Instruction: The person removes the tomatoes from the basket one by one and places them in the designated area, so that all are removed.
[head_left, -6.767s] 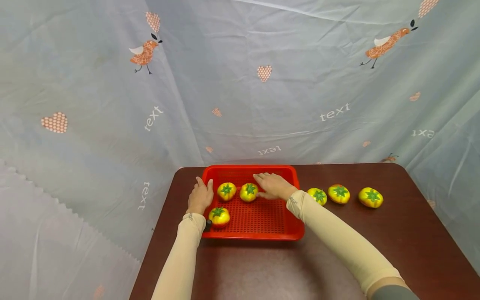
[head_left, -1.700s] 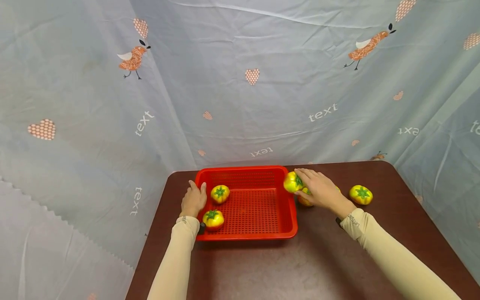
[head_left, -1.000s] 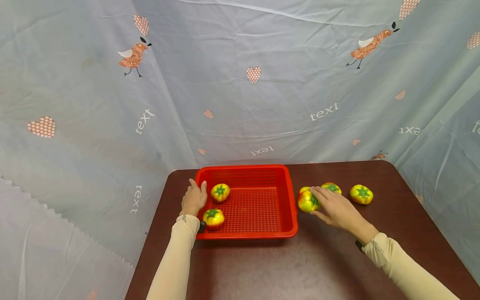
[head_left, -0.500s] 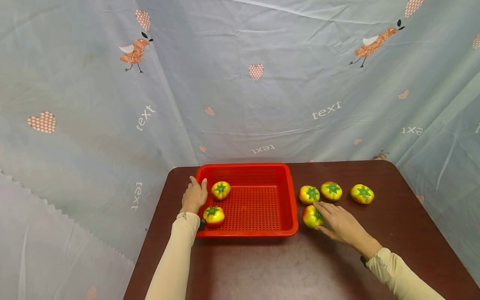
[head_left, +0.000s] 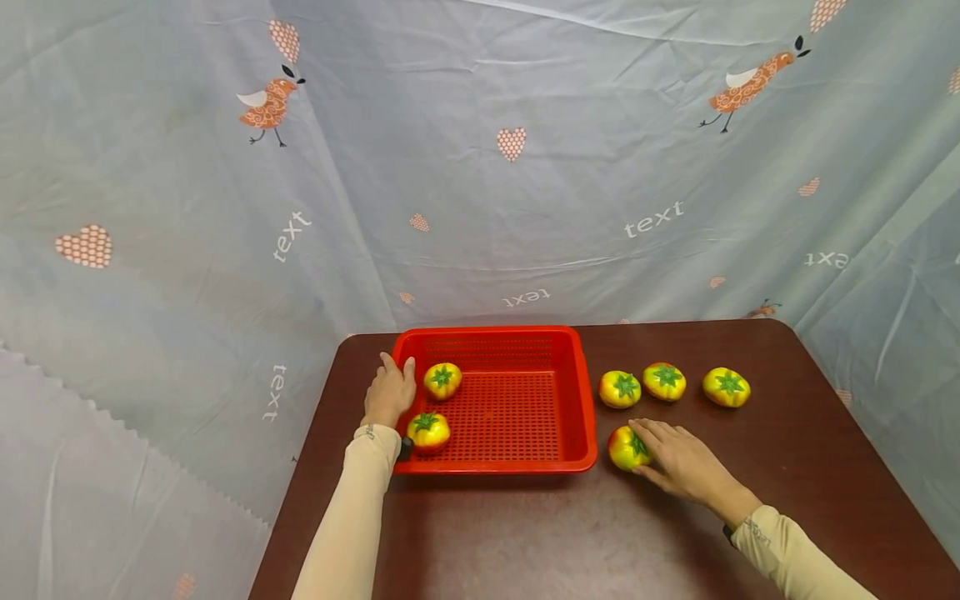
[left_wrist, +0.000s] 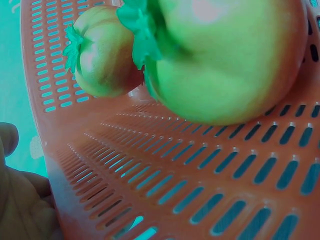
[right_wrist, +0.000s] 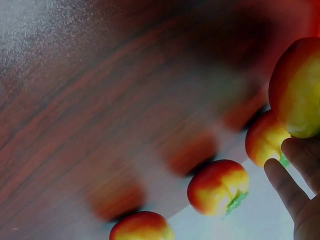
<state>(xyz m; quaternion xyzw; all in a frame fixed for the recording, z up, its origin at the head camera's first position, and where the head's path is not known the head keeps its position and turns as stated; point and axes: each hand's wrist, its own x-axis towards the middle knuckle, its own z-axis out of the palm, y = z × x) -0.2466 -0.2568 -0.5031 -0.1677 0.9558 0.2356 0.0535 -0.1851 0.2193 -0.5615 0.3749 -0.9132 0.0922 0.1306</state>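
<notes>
In the head view my right hand holds a yellow-and-red tomato with a green leafy top, just right of the basket's near corner. Its thumb and fingers are at the tomato's right side. The right wrist view shows this tomato large, with fingers below it. My left hand rests at the left rim of a red plastic basket, fingers extended. Two tomatoes sit along the basket's left side, the farther one behind the nearer one. In the left wrist view the hand lies outside the slotted wall.
Right of the basket, three more tomatoes stand in a rough row on the dark brown table: a left one, a middle one and a right one. A grey patterned cloth hangs behind.
The right hand took a tomato out of the basket, over its right side, and brought it down nearer the front of the row. The left hand stays at the basket's left rim.
</notes>
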